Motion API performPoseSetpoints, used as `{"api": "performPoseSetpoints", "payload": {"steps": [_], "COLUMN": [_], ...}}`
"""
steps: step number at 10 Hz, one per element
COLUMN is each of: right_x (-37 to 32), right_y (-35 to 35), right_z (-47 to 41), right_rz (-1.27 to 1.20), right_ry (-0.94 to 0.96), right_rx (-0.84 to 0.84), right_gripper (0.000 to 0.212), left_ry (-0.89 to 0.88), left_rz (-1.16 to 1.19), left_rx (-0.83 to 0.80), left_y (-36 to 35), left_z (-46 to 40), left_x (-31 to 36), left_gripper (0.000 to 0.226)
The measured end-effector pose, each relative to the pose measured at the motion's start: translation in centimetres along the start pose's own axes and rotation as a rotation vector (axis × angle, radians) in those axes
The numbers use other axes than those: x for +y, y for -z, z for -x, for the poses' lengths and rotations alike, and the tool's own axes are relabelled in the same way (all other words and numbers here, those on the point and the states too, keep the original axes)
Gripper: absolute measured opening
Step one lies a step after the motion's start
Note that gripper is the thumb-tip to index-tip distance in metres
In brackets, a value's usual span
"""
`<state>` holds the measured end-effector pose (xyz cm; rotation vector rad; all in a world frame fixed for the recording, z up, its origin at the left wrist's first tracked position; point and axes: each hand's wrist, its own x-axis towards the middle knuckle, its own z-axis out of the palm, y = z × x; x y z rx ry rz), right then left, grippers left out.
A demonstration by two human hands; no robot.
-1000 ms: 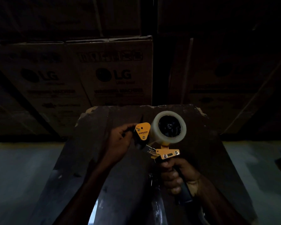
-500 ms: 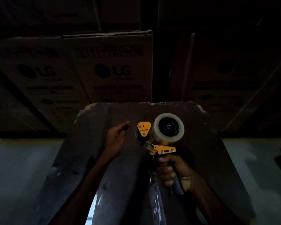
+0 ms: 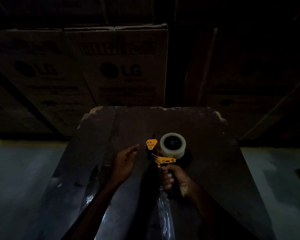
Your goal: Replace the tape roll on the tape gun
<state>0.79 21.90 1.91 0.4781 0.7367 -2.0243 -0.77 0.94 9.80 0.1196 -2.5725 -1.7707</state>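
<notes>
Right hand (image 3: 173,177) wraps its fingers (image 3: 166,179) tight on the handle of the tape gun (image 3: 164,160), held upright over the dark counter (image 3: 206,135); a shiny strip, maybe loose tape or film, hangs below it. Left hand (image 3: 125,161) sits just beside the gun's orange front plate, fingers loosely spread, holding nothing. Clear tape roll (image 3: 172,144) already seated on the hub, so swap looks mostly done; threading status unclear, and LG cartons (image 3: 121,70) are stacked behind.

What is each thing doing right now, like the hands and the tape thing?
Left hand: open, empty, apart from the gun.
Right hand: gripping the gun's handle.
Tape gun: held upright.
Tape roll: mounted on the gun.
Cardboard boxes: closed, stacked behind.
</notes>
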Motion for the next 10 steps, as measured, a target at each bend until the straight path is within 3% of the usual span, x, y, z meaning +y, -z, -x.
{"api": "performPoseSetpoints", "payload": {"steps": [2, 5, 7, 9, 10], "right_x": [-0.7, 0.3, 1.9, 2.8, 1.9], "right_y": [0.6, 1.9, 3.3, 8.6, 4.3], "right_z": [-2.8, -3.7, -3.7, -4.8, -1.8], "right_rz": [-0.046, 0.036, 0.386, 1.073, 1.337], "right_ry": [-0.058, -0.021, 0.085, 0.418, 0.521], "right_rx": [0.134, 0.276, 0.492, 0.625, 0.718], "right_gripper": [0.02, 0.021, 0.03, 0.057, 0.065], "left_ry": [0.026, -0.006, -0.019, -0.155, -0.268], "left_rz": [-0.005, -0.068, -0.058, -0.129, -0.172], "left_rx": [-0.02, -0.015, -0.033, -0.048, -0.068], "left_y": [-1.0, -1.1, -1.4, -1.3, -0.9], "left_z": [-0.3, -0.5, 0.2, 1.8, 2.3], "left_x": [-1.0, -2.3, -2.5, -0.7, 0.9], "left_gripper": [0.031, 0.031, 0.031, 0.036, 0.033]}}
